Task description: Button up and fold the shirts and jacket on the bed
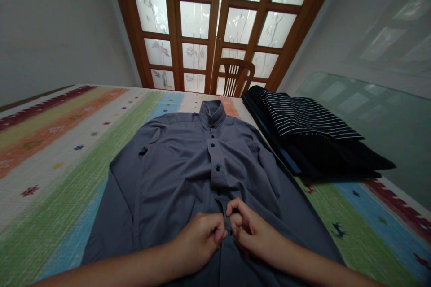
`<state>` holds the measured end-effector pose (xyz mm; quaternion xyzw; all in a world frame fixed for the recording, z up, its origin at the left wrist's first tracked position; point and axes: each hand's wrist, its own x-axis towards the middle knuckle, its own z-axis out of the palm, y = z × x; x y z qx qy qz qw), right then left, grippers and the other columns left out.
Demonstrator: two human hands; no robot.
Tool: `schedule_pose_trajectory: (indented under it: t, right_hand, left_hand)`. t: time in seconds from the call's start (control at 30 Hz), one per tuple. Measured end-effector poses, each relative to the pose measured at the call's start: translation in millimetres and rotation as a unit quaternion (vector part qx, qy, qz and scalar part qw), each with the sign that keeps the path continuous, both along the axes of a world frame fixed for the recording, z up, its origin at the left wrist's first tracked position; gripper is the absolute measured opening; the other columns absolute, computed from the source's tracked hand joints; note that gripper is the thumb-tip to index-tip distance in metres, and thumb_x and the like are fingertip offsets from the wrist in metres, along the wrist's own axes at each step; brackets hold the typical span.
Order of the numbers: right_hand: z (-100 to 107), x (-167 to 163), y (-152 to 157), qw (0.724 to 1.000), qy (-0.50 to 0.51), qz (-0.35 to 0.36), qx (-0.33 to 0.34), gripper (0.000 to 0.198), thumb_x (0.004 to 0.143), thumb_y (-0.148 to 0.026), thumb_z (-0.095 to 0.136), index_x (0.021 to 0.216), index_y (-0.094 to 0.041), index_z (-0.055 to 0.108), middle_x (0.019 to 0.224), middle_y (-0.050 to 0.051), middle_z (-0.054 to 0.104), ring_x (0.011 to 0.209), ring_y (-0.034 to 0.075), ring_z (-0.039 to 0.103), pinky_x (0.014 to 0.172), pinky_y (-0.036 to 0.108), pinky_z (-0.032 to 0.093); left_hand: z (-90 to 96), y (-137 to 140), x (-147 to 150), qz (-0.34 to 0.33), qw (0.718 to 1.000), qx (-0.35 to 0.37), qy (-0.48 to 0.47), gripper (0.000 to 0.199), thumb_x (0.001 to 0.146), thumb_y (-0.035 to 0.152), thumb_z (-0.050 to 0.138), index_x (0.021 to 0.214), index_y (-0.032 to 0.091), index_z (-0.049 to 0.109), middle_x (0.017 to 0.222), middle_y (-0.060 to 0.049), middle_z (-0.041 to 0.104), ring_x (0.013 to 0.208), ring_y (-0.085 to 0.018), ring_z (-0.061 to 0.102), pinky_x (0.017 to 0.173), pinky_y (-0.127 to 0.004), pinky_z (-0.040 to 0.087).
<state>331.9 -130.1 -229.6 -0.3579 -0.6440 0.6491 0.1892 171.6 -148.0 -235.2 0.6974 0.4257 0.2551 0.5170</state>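
Observation:
A grey long-sleeved shirt (171, 166) lies front side up, its collar pointing away from me. Dark buttons run down its placket, and the upper ones look fastened. Both of my hands meet at the placket in the lower middle of the shirt. Curled fingers of my left hand (205, 235) pinch the left edge of the placket. Just to its right, my right hand (247, 228) is closed on the other edge, its index finger bent. The button between my fingertips is mostly hidden.
A striped tablecloth (111, 130) with small printed figures covers the table. Folded dark clothes (323, 154), a black and white striped piece (303, 114) on top, lie at the right. Behind the table stand a wooden chair (235, 69) and glass-paned doors (194, 18).

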Motion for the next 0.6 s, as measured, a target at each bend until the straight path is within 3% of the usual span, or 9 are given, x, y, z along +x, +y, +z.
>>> schedule_pose_trajectory:
  t: [0.3,0.6]
  right_hand:
    - [2.2,-1.9,-0.6,0.989,-0.083,0.008,0.120,0.028,0.060,0.003,0.033,0.078,-0.019,0.036,0.056,-0.009,0.032,0.049,0.005,0.031,0.045,0.016,0.025]
    - [-4.0,-0.7,0.8,0.995,-0.063,0.010,0.083,0.019,0.064,-0.003,0.035,0.075,-0.019,0.036,0.057,-0.007,0.035,0.049,0.005,0.034,0.044,0.016,0.025]
  left_hand:
    - [-6.5,0.1,-0.3,-0.013,0.999,0.044,0.003,0.026,0.049,-0.007,0.032,0.047,0.018,0.023,0.047,0.008,0.033,0.046,-0.004,0.032,0.045,-0.015,0.022]
    - [-3.3,1.9,0.9,0.006,0.999,0.040,0.016,0.028,0.052,-0.006,0.036,0.045,0.018,0.022,0.042,0.009,0.028,0.041,-0.004,0.028,0.042,-0.016,0.020]
